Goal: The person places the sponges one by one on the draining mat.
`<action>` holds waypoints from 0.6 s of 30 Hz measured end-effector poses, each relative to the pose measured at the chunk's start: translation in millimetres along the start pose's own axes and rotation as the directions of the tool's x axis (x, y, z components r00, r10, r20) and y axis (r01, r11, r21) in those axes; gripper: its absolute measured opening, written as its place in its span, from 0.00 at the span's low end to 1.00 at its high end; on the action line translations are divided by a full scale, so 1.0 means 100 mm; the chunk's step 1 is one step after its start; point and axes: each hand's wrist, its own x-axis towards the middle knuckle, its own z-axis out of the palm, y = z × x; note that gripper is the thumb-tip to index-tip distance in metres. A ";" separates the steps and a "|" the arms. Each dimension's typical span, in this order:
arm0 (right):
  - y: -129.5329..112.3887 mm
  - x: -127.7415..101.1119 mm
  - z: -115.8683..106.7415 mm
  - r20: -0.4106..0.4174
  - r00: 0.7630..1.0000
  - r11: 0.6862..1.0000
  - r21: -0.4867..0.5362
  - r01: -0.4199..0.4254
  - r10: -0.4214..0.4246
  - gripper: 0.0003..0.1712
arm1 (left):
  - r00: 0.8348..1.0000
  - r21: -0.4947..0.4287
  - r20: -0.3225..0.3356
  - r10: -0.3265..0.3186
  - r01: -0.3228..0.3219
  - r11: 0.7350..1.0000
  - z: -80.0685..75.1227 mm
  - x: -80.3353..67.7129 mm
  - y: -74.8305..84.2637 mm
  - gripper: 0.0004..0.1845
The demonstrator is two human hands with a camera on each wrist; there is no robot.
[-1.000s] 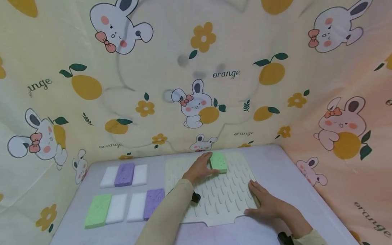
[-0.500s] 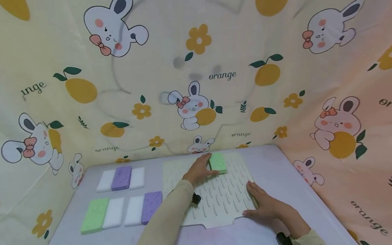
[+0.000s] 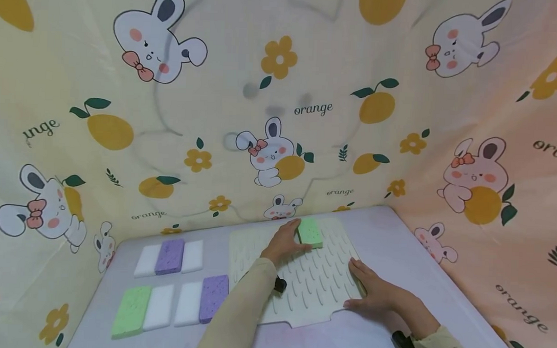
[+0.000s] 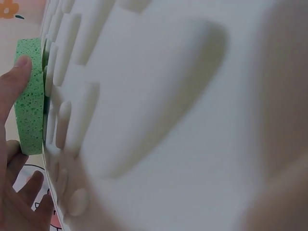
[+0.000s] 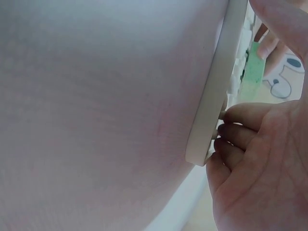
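Observation:
A light green sponge lies at the back of an off-white board with rows of raised curved ridges. My left hand holds that sponge, its thumb on the near side and fingers at the far left side. In the left wrist view the thumb presses the edge of the porous green sponge, which sits against the ridges. My right hand rests along the board's right edge, fingers forward and thumb near the front corner. The right wrist view shows its fingertips touching the ridged side beside the board's thick edge.
Left of the board lie two rows of sponges. The back row has a purple sponge between two white ones. In the front row are a green sponge, two white ones and another purple sponge. A printed cloth encloses the table.
The head view has shifted slightly, so the sponges at the left appear a little further left and lower. Both hands and the held green sponge keep their places on the board.

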 end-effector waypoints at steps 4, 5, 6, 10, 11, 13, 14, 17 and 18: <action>0.00 0.01 0.00 0.004 1.000 1.000 0.003 -0.006 0.006 0.73 | 1.000 0.013 0.005 -0.003 0.002 1.000 0.00 0.01 0.03 0.57; 0.00 0.00 0.01 0.002 1.000 1.000 0.002 -0.006 0.006 0.73 | 1.000 0.019 0.004 -0.001 0.000 1.000 0.01 0.01 0.04 0.56; 0.00 0.00 0.01 0.002 1.000 1.000 0.002 -0.010 0.010 0.73 | 1.000 0.020 0.001 0.002 -0.002 1.000 0.01 0.02 0.04 0.56; 0.00 -0.01 0.01 -0.001 1.000 1.000 -0.002 -0.015 0.015 0.73 | 1.000 0.033 0.000 -0.004 0.004 0.999 0.02 0.02 0.05 0.56; 0.00 -0.01 0.01 -0.002 1.000 1.000 -0.004 -0.014 0.014 0.73 | 1.000 0.032 0.000 -0.009 0.009 0.999 0.02 0.02 0.05 0.57; 0.00 0.00 0.02 -0.001 1.000 1.000 -0.011 -0.015 0.014 0.73 | 1.000 0.037 0.003 -0.013 0.013 0.999 0.02 0.01 0.06 0.57; 0.00 0.00 0.02 0.001 1.000 1.000 -0.013 -0.016 0.016 0.73 | 1.000 0.035 0.003 -0.015 0.014 0.999 0.01 0.00 0.06 0.57; 0.00 0.00 0.02 0.004 1.000 1.000 -0.010 -0.022 0.022 0.73 | 1.000 0.027 0.006 -0.016 0.016 1.000 -0.02 -0.03 0.08 0.58; 0.00 0.00 0.02 0.005 1.000 1.000 -0.008 -0.024 0.024 0.73 | 1.000 0.028 0.007 -0.015 0.015 0.999 -0.02 -0.03 0.10 0.58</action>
